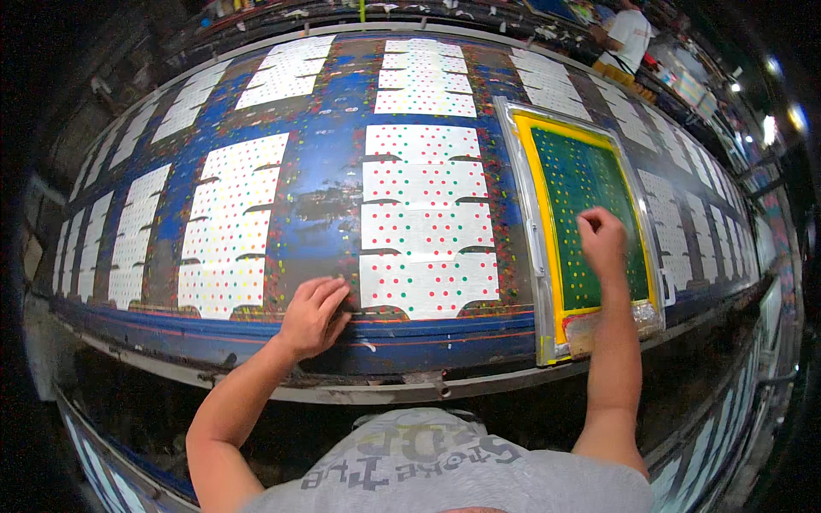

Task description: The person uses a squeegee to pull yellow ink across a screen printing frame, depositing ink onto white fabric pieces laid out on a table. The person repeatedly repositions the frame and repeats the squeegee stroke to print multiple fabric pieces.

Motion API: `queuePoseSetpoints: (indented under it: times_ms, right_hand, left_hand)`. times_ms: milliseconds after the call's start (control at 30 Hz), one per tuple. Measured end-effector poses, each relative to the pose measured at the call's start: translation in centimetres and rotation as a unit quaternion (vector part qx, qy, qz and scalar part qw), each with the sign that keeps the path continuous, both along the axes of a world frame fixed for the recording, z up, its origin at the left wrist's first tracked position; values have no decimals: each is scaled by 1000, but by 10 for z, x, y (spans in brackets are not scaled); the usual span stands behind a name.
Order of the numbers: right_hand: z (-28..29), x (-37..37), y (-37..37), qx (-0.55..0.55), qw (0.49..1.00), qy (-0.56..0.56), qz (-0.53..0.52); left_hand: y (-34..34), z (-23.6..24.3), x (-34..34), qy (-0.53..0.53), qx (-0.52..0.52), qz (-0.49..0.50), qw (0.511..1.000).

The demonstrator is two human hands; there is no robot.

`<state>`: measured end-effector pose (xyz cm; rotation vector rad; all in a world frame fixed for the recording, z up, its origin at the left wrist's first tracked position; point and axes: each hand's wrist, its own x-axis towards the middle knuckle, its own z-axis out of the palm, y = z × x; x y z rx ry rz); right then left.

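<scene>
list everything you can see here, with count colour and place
printing table: one, long, blue and paint-stained, across the whole view
white panels with coloured dots: many, in columns along the table
screen frame: one, metal edge, yellow border, green mesh, lying on the table at right
table rail: one, grey metal, along the near edge
another person: one, white top, far upper right
grey shirt: one, bottom centre
left hand: flat on the table's near edge, touching the lower corner of a dotted panel
right hand: closed, over the green mesh; what it grips is hidden
</scene>
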<state>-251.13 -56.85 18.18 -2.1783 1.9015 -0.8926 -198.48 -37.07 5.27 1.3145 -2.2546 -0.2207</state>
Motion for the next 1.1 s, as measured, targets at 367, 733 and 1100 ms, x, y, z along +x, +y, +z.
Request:
queuePoseSetpoints:
  times_ms: [367,733,1100]
  right_hand:
    - [-59,175,-183,94,990,102,-32]
    - [-128,205,-374,180,947,168,-204]
    - [-130,223,-403,237,936,171,-194]
  left_hand:
    - [20,-25,51,-44,79,-72,993]
    - [14,-37,59,-4,140,-61,988]
    - [11,-36,61,10,173,-69,982]
